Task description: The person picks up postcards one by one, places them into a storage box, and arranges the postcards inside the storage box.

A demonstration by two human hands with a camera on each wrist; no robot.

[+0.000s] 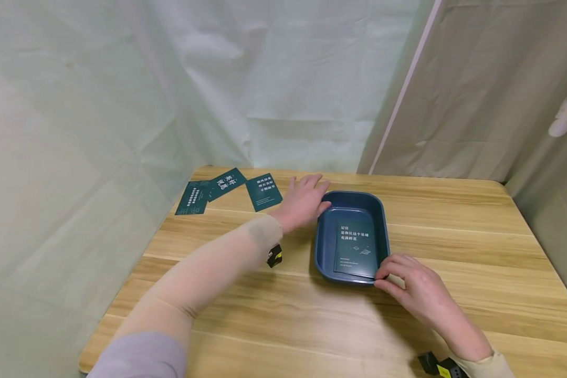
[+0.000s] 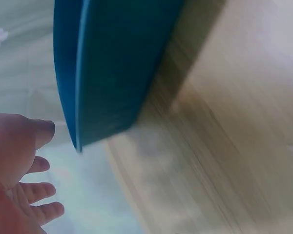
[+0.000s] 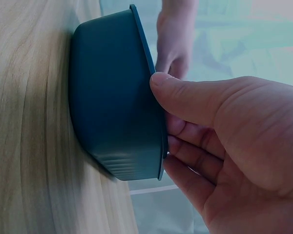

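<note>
A dark blue rectangular tray (image 1: 328, 231) stands on the table, and a dark green card (image 1: 356, 249) with white print lies inside it. At the tray's near right corner my right hand (image 1: 418, 286) pinches the rim between thumb and fingers; the right wrist view shows the thumb on the edge of the tray (image 3: 115, 87). My left hand (image 1: 304, 202) is by the far left corner, its fingers stretched out. In the left wrist view a gap shows between the left hand (image 2: 14, 170) and the tray's rim (image 2: 79, 97).
Three dark green cards lie at the table's far left: one card (image 1: 192, 198) at the edge, a tilted card (image 1: 227, 184) touching it, and another card (image 1: 263, 192) near my left hand. A pale curtain (image 1: 283, 94) hangs behind the wooden table (image 1: 463, 252).
</note>
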